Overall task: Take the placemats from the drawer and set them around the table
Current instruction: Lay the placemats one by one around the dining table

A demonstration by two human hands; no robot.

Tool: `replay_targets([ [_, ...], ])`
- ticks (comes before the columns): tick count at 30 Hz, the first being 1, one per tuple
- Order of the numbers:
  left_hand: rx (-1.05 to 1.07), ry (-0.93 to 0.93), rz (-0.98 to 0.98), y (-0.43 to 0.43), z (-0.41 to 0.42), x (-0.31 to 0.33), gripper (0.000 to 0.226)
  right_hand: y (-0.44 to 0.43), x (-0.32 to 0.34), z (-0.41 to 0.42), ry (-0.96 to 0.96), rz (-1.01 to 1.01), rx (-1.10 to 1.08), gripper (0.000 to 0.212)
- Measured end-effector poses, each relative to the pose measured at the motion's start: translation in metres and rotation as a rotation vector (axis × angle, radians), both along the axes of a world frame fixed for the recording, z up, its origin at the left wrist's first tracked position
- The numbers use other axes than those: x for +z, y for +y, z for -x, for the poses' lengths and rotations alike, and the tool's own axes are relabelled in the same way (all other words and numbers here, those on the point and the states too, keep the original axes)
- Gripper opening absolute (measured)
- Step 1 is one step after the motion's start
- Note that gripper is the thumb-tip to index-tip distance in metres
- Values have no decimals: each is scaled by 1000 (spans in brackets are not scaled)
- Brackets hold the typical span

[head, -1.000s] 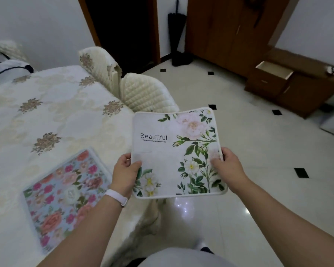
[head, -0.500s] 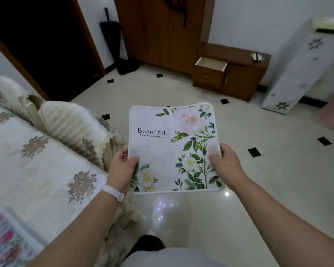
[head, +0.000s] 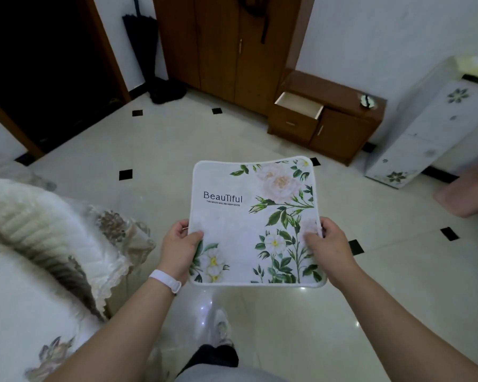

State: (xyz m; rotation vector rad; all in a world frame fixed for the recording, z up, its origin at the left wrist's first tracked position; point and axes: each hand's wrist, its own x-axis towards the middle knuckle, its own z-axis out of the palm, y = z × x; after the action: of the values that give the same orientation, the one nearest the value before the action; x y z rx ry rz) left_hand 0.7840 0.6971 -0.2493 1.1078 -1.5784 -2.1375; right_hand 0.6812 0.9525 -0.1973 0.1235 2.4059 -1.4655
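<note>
The left hand [head: 178, 250] and the right hand [head: 330, 250] each gripped one side of a single placemat [head: 249, 224], thumbs curled over its printed face and the other fingers hidden beneath. The left hand, with a white wristband [head: 164, 281] on its wrist, held the mat's left edge close to the near corner; the right hand held the right edge at about the same height. The placemat was white with green leaves and pale flowers and the word "BeauTiful" on it. It was up in the air, nearly flat, over the tiled floor [head: 177, 150], touching nothing else. The table [head: 17, 312], under a cream cloth with a flower pattern, lay to the left of the hands, and a chair [head: 39, 230] with a quilted cover stood at its edge. Well beyond the mat, the drawer [head: 300, 104] of a low wooden cabinet [head: 342, 130] stood pulled open beside a tall wardrobe [head: 218, 45]. A folded black umbrella [head: 142, 37] leaned in the corner near the dark doorway.
</note>
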Motion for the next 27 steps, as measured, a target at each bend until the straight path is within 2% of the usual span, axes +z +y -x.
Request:
replay_targets([
  [6,-20,52,10,-64,97,22,20,-62,28,84,58,23,-22,21],
  [11,16,91,15,-107,135,37,18,-108,36,142,39,8,30,21],
  [20,254,46,22,-205,191,31,18,-234,25,262,46,29,260,25],
  [27,455,-21,82,-273,276,33,20,-339,7,384,-3,61,436,21],
])
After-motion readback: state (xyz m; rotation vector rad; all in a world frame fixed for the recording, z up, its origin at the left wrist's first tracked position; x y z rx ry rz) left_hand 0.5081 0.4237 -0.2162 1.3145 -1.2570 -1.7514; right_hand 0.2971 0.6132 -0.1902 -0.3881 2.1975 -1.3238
